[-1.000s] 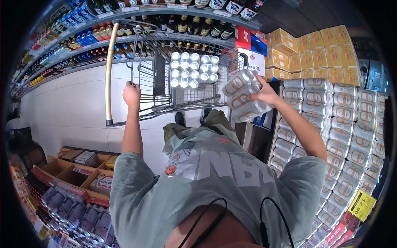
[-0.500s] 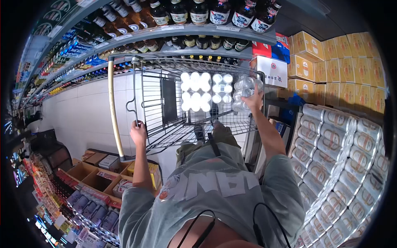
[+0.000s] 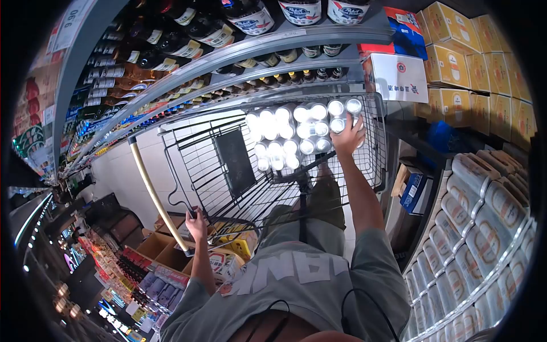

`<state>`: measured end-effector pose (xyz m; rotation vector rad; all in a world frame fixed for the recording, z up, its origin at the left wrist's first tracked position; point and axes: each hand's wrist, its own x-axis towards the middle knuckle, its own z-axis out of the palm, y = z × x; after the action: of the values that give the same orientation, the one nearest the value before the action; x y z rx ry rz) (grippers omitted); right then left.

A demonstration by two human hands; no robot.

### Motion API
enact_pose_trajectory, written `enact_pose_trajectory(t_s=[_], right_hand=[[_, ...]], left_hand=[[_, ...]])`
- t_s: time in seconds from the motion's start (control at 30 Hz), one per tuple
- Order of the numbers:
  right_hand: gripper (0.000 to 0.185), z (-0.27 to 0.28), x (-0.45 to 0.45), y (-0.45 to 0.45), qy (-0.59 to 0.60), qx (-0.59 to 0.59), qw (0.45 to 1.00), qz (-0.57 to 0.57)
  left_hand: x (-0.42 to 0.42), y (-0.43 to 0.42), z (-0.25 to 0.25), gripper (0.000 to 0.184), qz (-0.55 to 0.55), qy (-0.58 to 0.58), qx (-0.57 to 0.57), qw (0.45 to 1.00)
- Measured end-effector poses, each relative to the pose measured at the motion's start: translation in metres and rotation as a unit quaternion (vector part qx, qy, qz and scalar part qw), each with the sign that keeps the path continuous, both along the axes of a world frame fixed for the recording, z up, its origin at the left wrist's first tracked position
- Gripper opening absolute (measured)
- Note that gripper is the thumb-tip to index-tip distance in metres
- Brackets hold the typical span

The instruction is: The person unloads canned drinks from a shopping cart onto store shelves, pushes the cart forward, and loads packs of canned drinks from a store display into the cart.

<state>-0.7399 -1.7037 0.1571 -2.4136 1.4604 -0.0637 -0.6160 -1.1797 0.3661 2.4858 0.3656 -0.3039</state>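
In the head view a wire shopping cart point(image 3: 379, 165) stands before me, with shrink-wrapped packs of cans point(image 3: 276, 130) along its far side. My right hand point(image 3: 348, 138) is on the rightmost can pack point(image 3: 337, 108), its fingers curled over the near cans. That pack stands upright, close against its neighbour; glare washes out many can tops. My left hand point(image 3: 196, 224) is closed around the black wire frame at the cart's left end. Close by is the cart's pale handle bar point(image 3: 151, 182).
Beyond the cart run shelves of beer bottles point(image 3: 250, 20). Yellow cartons point(image 3: 456, 65) and a white box point(image 3: 399, 77) are stacked at the right. Wrapped can packs point(image 3: 484, 222) rise at the near right. Open cardboard boxes point(image 3: 156, 246) lie at the lower left.
The rightmost pack has gone from lying tilted, apart from the others, to upright beside them, my right hand still on it. The view has turned and moved closer to the shelves.
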Motion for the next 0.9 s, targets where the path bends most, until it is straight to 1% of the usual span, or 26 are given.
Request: enact_pose_trajectory(t_s=[0.1,0.13,0.17,0.23,0.3,0.33,0.37,0.4,0.43,0.47,0.5,0.53,0.57,0.6,0.63,0.7,0.73,0.77,0.9], right_hand=[[0.091,-0.003,-0.008,0.002,-0.037,-0.012,0.999,0.017],[0.092,-0.001,-0.01,0.002,-0.022,-0.002,1.0,0.019],[0.092,0.002,-0.01,0.002,-0.009,0.007,1.0,0.021],[0.089,0.008,-0.015,0.001,-0.018,0.04,0.998,0.035],[0.08,0.01,-0.027,-0.015,-0.163,0.005,0.984,0.072],[0.071,0.037,-0.036,-0.031,-0.207,-0.017,0.97,0.123],[0.063,0.059,-0.046,-0.046,-0.236,-0.072,0.958,0.143],[0.06,0.074,-0.06,-0.056,-0.271,-0.124,0.949,0.099],[0.061,0.08,-0.075,-0.065,-0.234,-0.082,0.968,0.043],[0.063,0.083,-0.093,-0.076,-0.195,-0.039,0.98,-0.014],[0.059,0.038,-0.134,-0.081,-0.222,0.082,0.968,-0.08],[0.056,-0.008,-0.167,-0.078,-0.246,0.201,0.937,-0.145],[0.048,0.011,-0.17,-0.078,-0.102,0.268,0.949,-0.134],[0.044,0.029,-0.173,-0.076,0.043,0.329,0.936,-0.117],[0.044,0.028,-0.175,-0.071,0.04,0.33,0.936,-0.114],[0.039,0.023,-0.182,-0.061,0.024,0.218,0.967,-0.13],[0.036,0.018,-0.184,-0.062,0.055,0.209,0.969,-0.117],[0.036,0.017,-0.19,-0.06,0.058,0.21,0.969,-0.119],[0.029,0.021,-0.194,-0.048,0.032,0.166,0.98,-0.107]], left_hand=[[0.004,0.011,-0.005,0.015,-0.027,-0.011,-0.007,1.0],[0.005,0.001,0.003,0.016,-0.027,0.004,-0.005,1.0],[0.005,0.011,-0.004,0.017,-0.023,0.007,-0.03,0.999],[0.006,0.011,-0.002,0.017,-0.017,0.022,-0.053,0.998],[0.005,0.01,-0.002,0.016,-0.018,0.031,-0.054,0.998],[0.006,0.011,-0.004,0.015,-0.008,0.035,-0.069,0.997],[0.007,0.012,-0.006,0.015,0.004,0.04,-0.084,0.996],[0.008,0.014,-0.004,0.014,-0.016,0.056,-0.087,0.994],[0.006,0.017,-0.003,0.014,-0.014,0.059,-0.087,0.994],[0.005,0.019,-0.003,0.014,-0.003,0.073,-0.119,0.99],[0.008,0.018,-0.005,0.015,0.006,0.083,-0.154,0.985],[0.011,0.017,-0.007,0.015,0.001,0.083,-0.157,0.984],[0.01,0.019,-0.006,0.014,0.013,0.09,-0.157,0.983],[0.009,0.021,-0.007,0.014,0.026,0.095,-0.158,0.983],[0.009,0.02,-0.008,0.014,0.04,0.099,-0.158,0.982],[0.005,0.023,-0.009,0.015,0.045,0.094,-0.146,0.984],[0.003,0.026,-0.01,0.016,0.056,0.098,-0.155,0.981],[0.002,0.028,-0.012,0.018,0.065,0.101,-0.166,0.979],[-0.006,0.035,-0.013,0.021,0.09,0.104,-0.163,0.977]])
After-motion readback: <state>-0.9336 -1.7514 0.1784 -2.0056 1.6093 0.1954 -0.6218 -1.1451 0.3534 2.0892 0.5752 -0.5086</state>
